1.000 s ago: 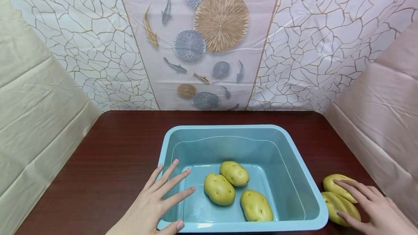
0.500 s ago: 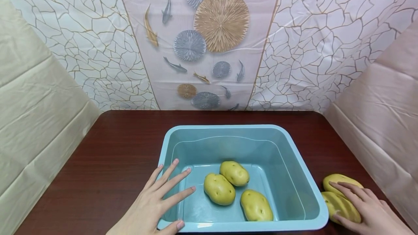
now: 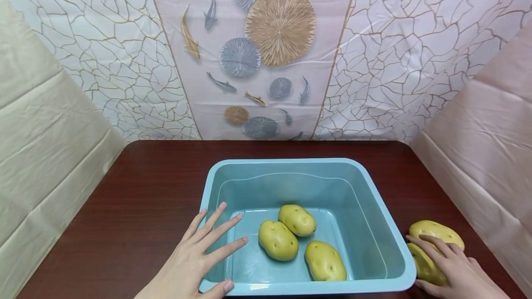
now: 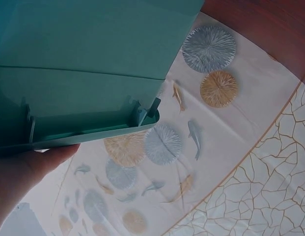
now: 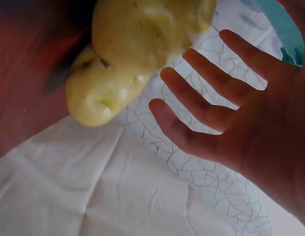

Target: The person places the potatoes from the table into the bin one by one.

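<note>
I see the right hand [image 3: 459, 266], fingers loosely spread over the near potato [image 3: 426, 269]; the far potato [image 3: 436, 230] crowding them could spoil a grasp. The left hand [image 3: 193, 255] splays wide over the tub [image 3: 299, 288].

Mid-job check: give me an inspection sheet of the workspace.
Surface: dark reddish-brown table.
Job's things: blue tub holding three yellow potatoes; beside its right wall, a farther potato and a nearer potato.
Clutter: nothing seen.
Left hand: fingers spread over the tub's near left corner.
Right hand: over the nearer potato, partly hiding it; contact unclear.
Cables: nothing seen.
Surroundings: patterned backdrop behind the table, plain pale drapes at both sides.
</note>
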`<state>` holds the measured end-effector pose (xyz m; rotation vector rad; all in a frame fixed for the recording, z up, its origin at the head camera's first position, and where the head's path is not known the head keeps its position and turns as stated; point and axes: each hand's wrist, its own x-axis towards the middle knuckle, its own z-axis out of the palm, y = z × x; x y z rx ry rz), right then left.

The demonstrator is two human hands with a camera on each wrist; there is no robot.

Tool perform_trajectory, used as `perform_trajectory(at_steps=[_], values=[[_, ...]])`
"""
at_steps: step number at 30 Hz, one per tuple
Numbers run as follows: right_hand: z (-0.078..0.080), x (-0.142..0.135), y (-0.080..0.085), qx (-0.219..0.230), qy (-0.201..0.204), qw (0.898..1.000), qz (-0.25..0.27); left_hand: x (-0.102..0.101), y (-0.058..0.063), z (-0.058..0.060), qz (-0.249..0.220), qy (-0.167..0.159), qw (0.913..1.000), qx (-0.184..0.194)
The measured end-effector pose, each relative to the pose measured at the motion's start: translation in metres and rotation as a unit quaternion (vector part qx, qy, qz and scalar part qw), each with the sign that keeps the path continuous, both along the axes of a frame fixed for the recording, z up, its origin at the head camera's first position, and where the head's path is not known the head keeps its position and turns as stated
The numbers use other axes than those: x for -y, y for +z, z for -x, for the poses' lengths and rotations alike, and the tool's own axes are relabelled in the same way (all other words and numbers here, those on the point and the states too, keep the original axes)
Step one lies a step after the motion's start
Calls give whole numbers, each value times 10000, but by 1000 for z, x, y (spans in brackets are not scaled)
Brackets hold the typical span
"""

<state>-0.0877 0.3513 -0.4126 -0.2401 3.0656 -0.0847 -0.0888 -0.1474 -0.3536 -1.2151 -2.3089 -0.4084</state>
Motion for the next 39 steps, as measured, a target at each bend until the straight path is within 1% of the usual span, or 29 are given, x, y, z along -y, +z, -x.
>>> perform_trajectory(at_steps=[2, 5, 9, 17, 20, 24, 29, 36, 39], values=[[-1, 2, -2, 38, 22, 10000, 11, 0, 0, 0, 8, 8, 10000, 6], [-1, 3, -4, -40, 62, 10000, 14, 0, 0, 0, -11, -13, 10000, -17], [0, 3, -6, 80, -34, 9999, -86, 0, 0, 0, -14, -11, 10000, -26], [4, 2, -4, 726, -297, 9969, -93, 0, 0, 0, -50, -43, 10000, -44], [7, -1, -7, 928, -372, 9949, -92, 0, 0, 0, -27, -24, 10000, -14], [9, -6, -14, 1034, -436, 9936, -92, 0, 0, -1, 30, 20, 10000, 57], [10, -6, -17, 977, -417, 9942, -149, 1, 0, -1, 56, 46, 9999, 96], [8, -4, -21, 627, -274, 9968, -424, 1, 0, -1, 21, 25, 10000, 66], [8, -4, -20, 591, -242, 9967, -499, 1, 0, -1, -3, 7, 10000, 36]])
